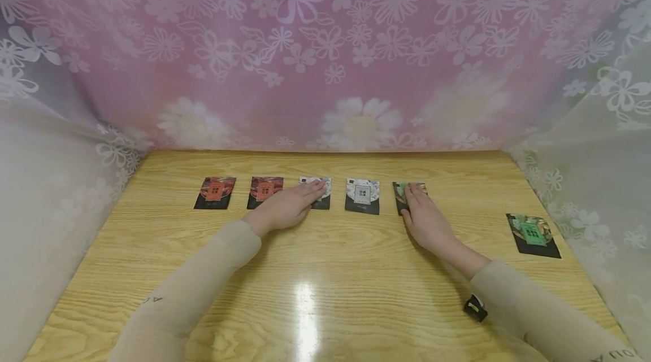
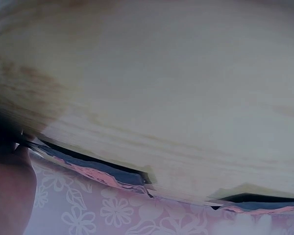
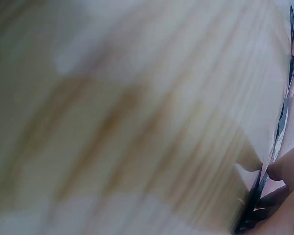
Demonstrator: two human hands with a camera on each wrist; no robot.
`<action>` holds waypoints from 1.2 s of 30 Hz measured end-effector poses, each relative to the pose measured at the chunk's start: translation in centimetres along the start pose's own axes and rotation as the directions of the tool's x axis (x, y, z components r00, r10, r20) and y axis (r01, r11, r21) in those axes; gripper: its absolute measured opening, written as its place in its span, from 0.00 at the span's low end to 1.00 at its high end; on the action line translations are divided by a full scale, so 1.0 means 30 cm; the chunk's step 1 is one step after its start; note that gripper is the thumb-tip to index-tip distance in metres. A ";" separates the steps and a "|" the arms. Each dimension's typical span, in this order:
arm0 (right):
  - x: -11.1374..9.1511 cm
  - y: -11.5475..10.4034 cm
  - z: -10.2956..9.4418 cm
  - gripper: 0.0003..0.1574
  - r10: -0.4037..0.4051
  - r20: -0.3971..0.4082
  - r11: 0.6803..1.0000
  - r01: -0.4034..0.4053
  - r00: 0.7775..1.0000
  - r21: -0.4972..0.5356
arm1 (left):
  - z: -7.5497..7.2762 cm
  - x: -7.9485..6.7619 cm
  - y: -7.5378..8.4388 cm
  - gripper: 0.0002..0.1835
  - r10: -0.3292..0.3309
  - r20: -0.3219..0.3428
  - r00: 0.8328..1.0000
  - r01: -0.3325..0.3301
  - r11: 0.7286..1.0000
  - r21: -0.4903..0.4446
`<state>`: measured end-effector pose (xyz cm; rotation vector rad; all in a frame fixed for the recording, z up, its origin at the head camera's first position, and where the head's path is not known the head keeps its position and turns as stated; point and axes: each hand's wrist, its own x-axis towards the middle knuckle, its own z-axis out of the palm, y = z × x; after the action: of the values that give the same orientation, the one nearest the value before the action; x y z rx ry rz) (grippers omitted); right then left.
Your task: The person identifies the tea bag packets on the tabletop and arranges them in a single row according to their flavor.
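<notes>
Six flat tea sachets lie in pairs on the wooden table. In the head view my left hand [image 1: 285, 206] rests with straight fingers on a white-and-black sachet [image 1: 323, 202], covering part of it. My right hand [image 1: 427, 221] lies on a green-and-black sachet [image 1: 399, 192], fingers extended over its face and thumb near its lower edge. Between them sits another white-and-black sachet [image 1: 363, 195]. The left wrist view catches part of the left hand [image 2: 9, 196] and edge-on sachets [image 2: 103, 172]. The right wrist view shows right-hand fingers [image 3: 279, 169] at a dark sachet edge [image 3: 250, 203].
Two red-and-black sachets, one at the far left [image 1: 215, 192] and one beside my left wrist [image 1: 264, 190], continue the row. A second green sachet [image 1: 533, 236] lies apart, nearer the right edge. Flowered curtains [image 1: 325, 57] enclose the table [image 1: 356, 271] at back and sides. A small black device [image 1: 475, 309] is at my right cuff.
</notes>
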<state>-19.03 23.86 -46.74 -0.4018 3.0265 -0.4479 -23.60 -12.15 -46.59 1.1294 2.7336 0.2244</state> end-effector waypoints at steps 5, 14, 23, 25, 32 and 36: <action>0.001 -0.001 -0.001 0.38 0.002 0.003 1.000 -0.002 1.000 0.002 | 0.001 0.000 -0.001 0.31 -0.001 0.001 1.000 0.001 1.000 0.007; -0.009 -0.011 -0.043 0.39 -0.002 -0.046 0.997 0.006 0.999 0.081 | -0.003 0.002 0.000 0.31 0.009 0.005 1.000 -0.009 1.000 0.014; -0.043 0.042 -0.129 0.43 -0.043 -0.063 0.993 0.050 0.997 0.110 | -0.009 0.003 0.003 0.31 -0.011 0.026 1.000 0.011 1.000 -0.008; -0.058 0.069 -0.150 0.44 -0.042 -0.065 0.993 0.049 0.997 0.104 | -0.011 0.003 0.005 0.31 -0.012 0.026 1.000 0.012 1.000 -0.017; -0.135 0.195 -0.201 0.45 -0.013 -0.102 0.999 0.017 0.995 0.035 | -0.013 0.003 0.008 0.31 -0.015 0.030 0.999 0.015 1.000 -0.017; -0.184 0.278 -0.210 0.45 -0.003 -0.131 1.000 0.001 0.991 -0.013 | -0.010 0.003 0.004 0.31 -0.016 0.029 0.999 0.017 1.000 -0.019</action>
<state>-16.35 34.76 -43.06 -0.3914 3.1575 -0.4741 -23.66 -12.03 -46.29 1.0961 2.7090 0.2293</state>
